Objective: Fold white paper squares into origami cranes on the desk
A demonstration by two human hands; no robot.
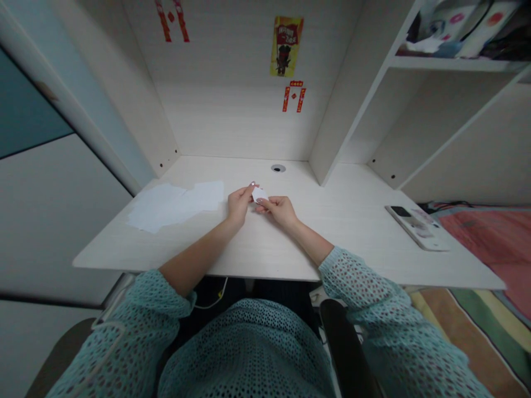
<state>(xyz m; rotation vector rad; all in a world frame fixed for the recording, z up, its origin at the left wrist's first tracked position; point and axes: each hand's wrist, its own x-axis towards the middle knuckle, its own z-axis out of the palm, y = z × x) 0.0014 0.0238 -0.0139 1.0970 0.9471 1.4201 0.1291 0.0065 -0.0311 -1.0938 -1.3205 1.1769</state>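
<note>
A small white piece of paper (259, 194) is held between both hands above the middle of the white desk (265, 249). My left hand (239, 203) pinches its left side, fingers closed. My right hand (279, 210) pinches its lower right side, fingers curled. To the left of the hands, white paper sheets (176, 204) lie flat on the desk.
A phone (416, 225) lies on the desk at the right. A cable hole (277, 168) is at the back of the desk. A shelf divider (352, 94) rises behind it on the right. Stickers (286, 47) hang on the back wall. A striped blanket (489, 287) lies at the right.
</note>
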